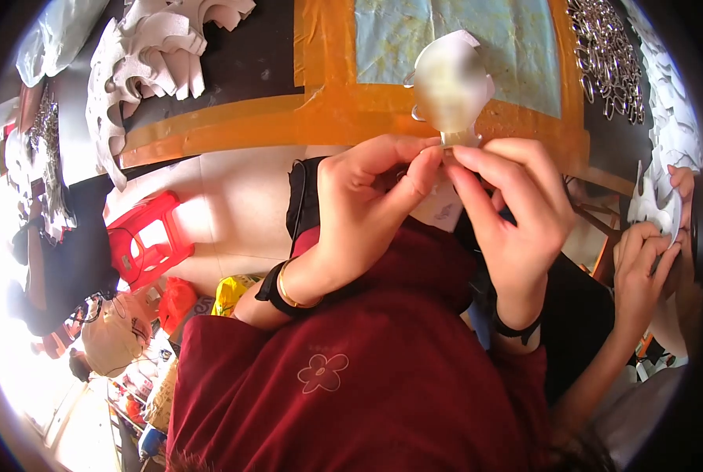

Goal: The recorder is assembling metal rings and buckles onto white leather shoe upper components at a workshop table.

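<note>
White and rounded, a flat cut-out piece [452,86] stands up from between the fingertips of both hands, held above the maroon lap and in front of the orange-taped edge of the work table [320,110]; its surface is blurred, so no detail on it can be told. The left hand [363,200] comes in from the lower left with a gold bangle [288,293] and a black band at the wrist; its thumb and forefinger are pinched shut on the small tab at the bottom of the piece. The right hand [517,208] meets it from the other side, fingers curled and closed on the same tab, so that the two sets of fingertips touch or nearly touch just under the rounded part; a dark band sits on that wrist too. Below the hands spreads a maroon garment [383,370] with a pale flower outline [323,372] on it.

On the table, a pale blue sheet [477,39] lies inside the orange border; a heap of silvery metal rings or clips [607,55] sits at the far right; a pile of white cut-out shapes [155,55] lies at the upper left. A red plastic stool [147,240] stands on the pale floor to the left. At the right edge, another person's hands [650,252] hold a similar white piece [654,204].
</note>
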Demonstrator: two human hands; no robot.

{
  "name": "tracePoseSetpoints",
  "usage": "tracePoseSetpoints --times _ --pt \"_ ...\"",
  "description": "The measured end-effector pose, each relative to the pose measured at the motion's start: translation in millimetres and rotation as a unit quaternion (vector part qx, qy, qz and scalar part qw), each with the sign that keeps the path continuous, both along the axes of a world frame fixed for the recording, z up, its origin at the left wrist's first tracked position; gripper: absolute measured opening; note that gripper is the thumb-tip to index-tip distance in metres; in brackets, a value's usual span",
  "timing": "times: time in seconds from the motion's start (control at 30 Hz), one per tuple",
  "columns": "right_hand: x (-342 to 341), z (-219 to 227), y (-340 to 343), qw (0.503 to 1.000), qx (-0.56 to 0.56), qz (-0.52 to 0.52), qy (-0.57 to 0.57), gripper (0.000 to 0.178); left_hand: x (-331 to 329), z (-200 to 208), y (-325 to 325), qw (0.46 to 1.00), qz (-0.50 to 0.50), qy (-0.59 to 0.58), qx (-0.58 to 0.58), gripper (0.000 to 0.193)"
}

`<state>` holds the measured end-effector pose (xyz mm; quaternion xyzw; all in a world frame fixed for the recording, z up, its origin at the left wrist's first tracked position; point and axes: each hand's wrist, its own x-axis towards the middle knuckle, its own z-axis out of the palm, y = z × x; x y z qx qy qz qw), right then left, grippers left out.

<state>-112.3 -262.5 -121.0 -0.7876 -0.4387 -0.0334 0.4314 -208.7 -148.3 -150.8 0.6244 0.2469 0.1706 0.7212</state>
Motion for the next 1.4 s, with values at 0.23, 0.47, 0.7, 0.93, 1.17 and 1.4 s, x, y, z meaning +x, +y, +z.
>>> tracePoseSetpoints --times 0.23,0.47,0.7,0.93,1.17,1.4 --pt "-0.4 -4.2 1.7 0.999 -0.022 -0.007 -0.045 0.02 1.6 5.6 0.8 1.0 0.013 0.014 -0.01 0.014" --pt "-2.8 -7.0 4.3 0.999 -0.038 -0.025 0.006 0.02 0.9 3.2 -1.5 0.999 0.004 0.023 0.023 0.017" --pt "6.6 -11.8 -7.1 0.984 0.065 -0.05 0.157 0.014 1.5 4.9 7.9 0.991 0.001 0.036 -0.126 0.02" --pt "-5.2 -4.7 2.5 1.0 -0.009 -0.008 -0.009 0.018 2.6 7.1 2.5 0.999 -0.005 0.03 -0.03 0.019" --pt "-3.6 -10.8 6.2 0.998 -0.064 -0.007 -0.028 0.023 0.1 8.1 3.6 0.995 -0.007 0.038 0.09 0.015" --pt "1.3 -10.0 1.4 0.985 0.024 -0.018 0.17 0.018 1.6 10.9 13.4 0.984 -0.023 0.037 -0.172 0.021"
